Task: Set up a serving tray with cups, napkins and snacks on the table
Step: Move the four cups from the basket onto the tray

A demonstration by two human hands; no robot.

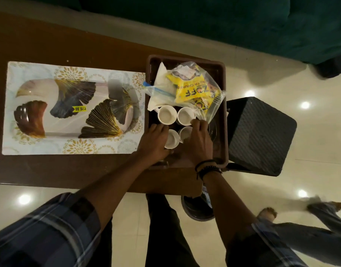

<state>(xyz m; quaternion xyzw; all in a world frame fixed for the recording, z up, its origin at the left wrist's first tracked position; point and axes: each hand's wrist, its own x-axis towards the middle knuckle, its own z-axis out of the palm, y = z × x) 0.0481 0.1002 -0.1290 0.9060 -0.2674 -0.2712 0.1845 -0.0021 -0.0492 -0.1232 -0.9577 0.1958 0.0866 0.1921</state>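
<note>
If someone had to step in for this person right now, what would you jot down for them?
Left hand: inside the brown bin, fingers on the near-left white cup; a firm grip is unclear.
Right hand: also in the bin, over the near-right cup; grip also unclear.
Things: four white cups, a clear bag of yellow snack packets and white napkins all sit in the bin. The patterned serving tray lies to its left on the brown table, still wrapped, price sticker on.
Done: nothing on the tray yet.
Left: move cups, napkins and snacks onto the tray.
</note>
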